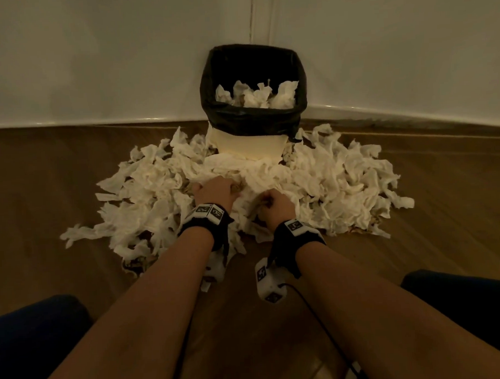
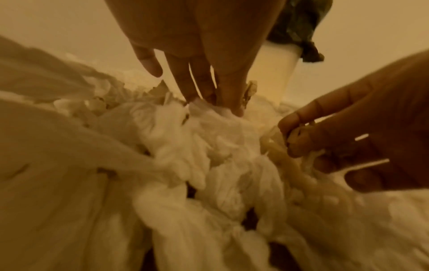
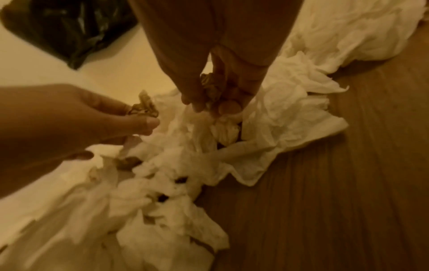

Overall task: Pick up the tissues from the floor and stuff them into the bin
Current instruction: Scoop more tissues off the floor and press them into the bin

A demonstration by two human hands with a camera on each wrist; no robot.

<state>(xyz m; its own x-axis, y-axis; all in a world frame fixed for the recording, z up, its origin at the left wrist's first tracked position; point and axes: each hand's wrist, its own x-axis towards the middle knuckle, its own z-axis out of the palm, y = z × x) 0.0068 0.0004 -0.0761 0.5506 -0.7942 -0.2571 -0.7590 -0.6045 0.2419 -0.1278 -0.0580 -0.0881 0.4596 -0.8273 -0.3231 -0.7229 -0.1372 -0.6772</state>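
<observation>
A cream bin (image 1: pixel 249 146) with a black liner (image 1: pixel 251 116) stands against the wall, with several crumpled white tissues inside (image 1: pixel 256 96). A wide heap of white tissues (image 1: pixel 334 180) covers the floor around its base. Both hands are in the heap just in front of the bin. My left hand (image 1: pixel 214 191) dips its fingers (image 2: pixel 204 95) into the tissues and pinches a brownish crumpled piece (image 3: pixel 144 108) between thumb and finger. My right hand (image 1: pixel 272 204) has its fingers (image 3: pixel 225 106) curled round a bunch of tissues (image 3: pixel 223 132).
Brown wooden floor (image 1: pixel 444 209) lies bare to the right and left of the heap. A white wall and skirting board (image 1: pixel 68 122) run behind the bin. My knees in dark cloth (image 1: pixel 34 327) sit at both lower corners. A black cable (image 1: pixel 314 315) trails from the right wrist.
</observation>
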